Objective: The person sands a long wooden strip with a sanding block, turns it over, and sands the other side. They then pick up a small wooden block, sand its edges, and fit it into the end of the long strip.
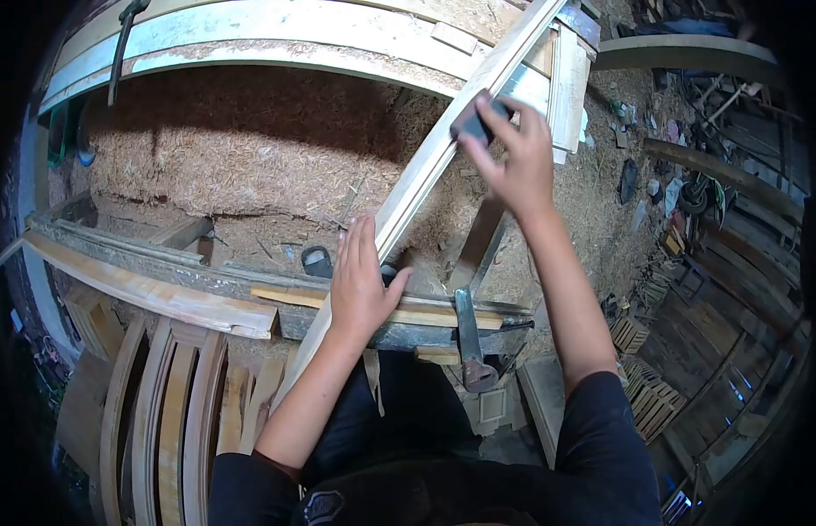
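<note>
A long pale wooden strip point(418, 182) with a grooved edge runs diagonally from the upper right down past my left side. My left hand point(359, 285) lies on it, fingers stretched and thumb spread out, near the dark beam at the front. Farther up the strip, my right hand point(520, 162) grips a dark sanding block point(474, 123) between thumb and fingers. The block rests against the strip's upper face; its underside is hidden.
A pale plank bench point(276, 26) crosses the top, with a dark metal bar point(120, 53) at its left. A dark beam point(399, 336) spans below, carrying a metal tool point(468, 333). Several boards point(173, 421) stand lower left. Shavings point(241, 167) cover the ground.
</note>
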The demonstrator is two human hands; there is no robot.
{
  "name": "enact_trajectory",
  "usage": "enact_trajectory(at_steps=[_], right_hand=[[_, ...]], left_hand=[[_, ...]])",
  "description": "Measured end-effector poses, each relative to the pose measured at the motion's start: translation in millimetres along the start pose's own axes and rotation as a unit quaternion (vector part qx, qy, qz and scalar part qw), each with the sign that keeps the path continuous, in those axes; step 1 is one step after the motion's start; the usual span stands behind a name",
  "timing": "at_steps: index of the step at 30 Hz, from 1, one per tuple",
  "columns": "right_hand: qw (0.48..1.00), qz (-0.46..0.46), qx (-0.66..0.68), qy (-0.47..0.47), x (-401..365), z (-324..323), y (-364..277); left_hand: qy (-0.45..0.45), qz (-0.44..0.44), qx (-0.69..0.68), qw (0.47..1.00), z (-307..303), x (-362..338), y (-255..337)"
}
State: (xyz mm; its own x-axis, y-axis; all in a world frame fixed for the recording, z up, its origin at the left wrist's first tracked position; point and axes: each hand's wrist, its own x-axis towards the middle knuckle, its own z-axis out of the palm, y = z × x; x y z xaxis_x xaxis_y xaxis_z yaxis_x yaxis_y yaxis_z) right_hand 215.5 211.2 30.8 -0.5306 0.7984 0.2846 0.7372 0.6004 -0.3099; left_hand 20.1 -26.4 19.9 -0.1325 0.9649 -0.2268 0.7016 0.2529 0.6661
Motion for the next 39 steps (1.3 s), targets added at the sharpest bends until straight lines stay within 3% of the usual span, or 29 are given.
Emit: enact_trajectory(at_steps=[3,7,9,12,15,19,21,23,26,28,31,36,38,39], right_hand=[[1.000,0.007,0.003,-0.008,15.2,1.2,-4.9],[0.986,-0.051,0.134,-0.081,-27.5,-5.1,-63.3],[0.987,-0.078,0.111,-0.092,-32.0,-7.5,-71.1],[0.992,-0.014,0.122,-0.037,8.4,6.1,-11.1],[0.998,-0.013,0.003,0.068,22.3,19.0,20.7],[0.992,-0.051,0.039,-0.108,-28.8,-19.0,-56.3],[0.993,-0.078,-0.007,-0.090,-24.9,-23.6,-48.6],[0.993,0.022,0.026,-0.112,10.9,-12.6,-6.1],[0.995,-0.028,-0.077,-0.052,40.7,-10.5,22.2],[0.983,-0.111,-0.081,-0.118,39.2,-16.2,7.5],[0.977,-0.101,-0.087,-0.169,43.7,-26.0,2.7],[0.976,-0.099,-0.102,-0.165,55.2,-18.5,14.2],[0.961,-0.114,-0.102,-0.231,54.2,-23.1,3.7],[0.958,-0.062,-0.126,-0.249,59.3,-27.5,-2.1]], left_hand=[[0.017,-0.003,0.016,1.000,4.3,0.1,5.0],[0.036,-0.043,0.002,0.998,10.3,0.9,5.9],[0.055,-0.040,0.002,0.998,13.0,0.6,4.8],[0.094,-0.034,0.004,0.995,11.8,-0.4,3.7],[0.114,-0.019,0.026,0.993,13.8,-0.5,2.7],[0.093,-0.041,0.036,0.994,16.3,-1.2,2.5],[0.097,-0.039,0.040,0.994,17.7,-2.3,-0.7],[0.097,-0.035,0.048,0.993,20.2,-4.8,-1.7],[0.107,-0.039,0.060,0.992,23.2,-5.3,-2.6],[0.118,-0.036,0.083,0.989,26.1,-5.3,-3.5],[0.109,-0.039,0.095,0.989,25.4,-8.0,-2.2],[0.121,-0.030,0.131,0.984,25.7,-6.8,-3.6],[0.108,-0.037,0.166,0.979,25.4,-8.3,-5.4],[0.103,-0.036,0.164,0.980,24.7,-9.4,-5.3]])
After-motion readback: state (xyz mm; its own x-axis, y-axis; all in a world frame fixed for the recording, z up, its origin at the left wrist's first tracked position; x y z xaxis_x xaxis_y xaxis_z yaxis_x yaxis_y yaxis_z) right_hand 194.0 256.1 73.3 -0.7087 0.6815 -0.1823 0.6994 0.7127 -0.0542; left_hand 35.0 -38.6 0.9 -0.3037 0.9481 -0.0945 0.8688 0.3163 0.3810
